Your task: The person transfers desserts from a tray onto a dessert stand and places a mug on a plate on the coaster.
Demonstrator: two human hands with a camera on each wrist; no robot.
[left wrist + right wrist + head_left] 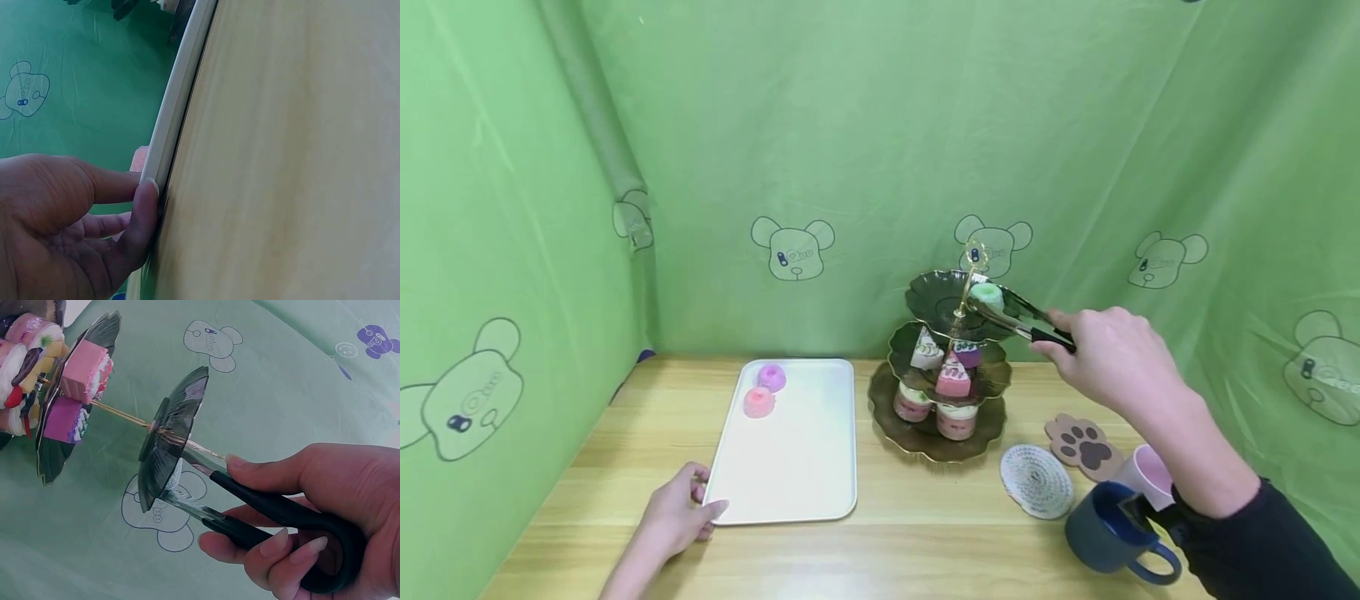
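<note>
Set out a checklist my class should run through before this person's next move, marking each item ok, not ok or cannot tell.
1. Right hand holds the tongs: ok.
2. Green cake sits between the tongs' arms: ok.
3. Green cake clear of the top tier: cannot tell.
4. Left hand pinches the white tray's edge: ok.
5. Bare tray space beside pink cake and purple cake: ok.

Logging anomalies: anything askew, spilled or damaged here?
Nothing stands out: the tiered stand is upright, the green treat is between the tongs, the tray lies on the table, and no spill or damage shows.
</note>
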